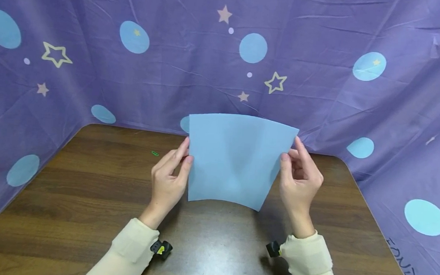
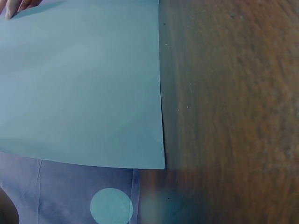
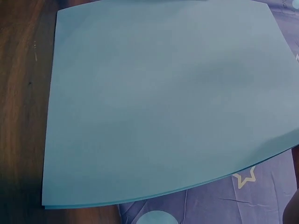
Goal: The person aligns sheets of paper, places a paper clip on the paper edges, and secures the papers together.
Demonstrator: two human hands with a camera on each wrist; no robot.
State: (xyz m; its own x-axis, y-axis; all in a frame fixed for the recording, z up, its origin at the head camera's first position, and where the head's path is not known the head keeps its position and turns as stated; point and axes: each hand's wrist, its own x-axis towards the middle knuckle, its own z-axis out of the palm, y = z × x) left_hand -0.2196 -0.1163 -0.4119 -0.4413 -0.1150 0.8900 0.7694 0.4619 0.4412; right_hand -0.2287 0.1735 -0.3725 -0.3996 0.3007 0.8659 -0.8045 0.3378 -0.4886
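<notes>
A light blue sheet of paper (image 1: 238,156) is held up over the table, bowed so that its top and bottom edges curve. My left hand (image 1: 169,174) pinches its left edge between thumb and fingers. On the opposite side my right hand (image 1: 301,175) pinches the right edge, thumb on the near face. In the right wrist view the paper (image 3: 163,102) shows a thin second layer along its lower edge. The left wrist view has the sheet (image 2: 84,93) with the fingertips of a hand at its upper left corner.
A small green paper clip (image 1: 155,153) lies on the brown wooden table (image 1: 80,212), behind and left of the sheet. A purple cloth (image 1: 187,64) with stars and blue dots hangs behind the table and along both sides. Black wrist cameras (image 1: 161,249) sit at both cuffs.
</notes>
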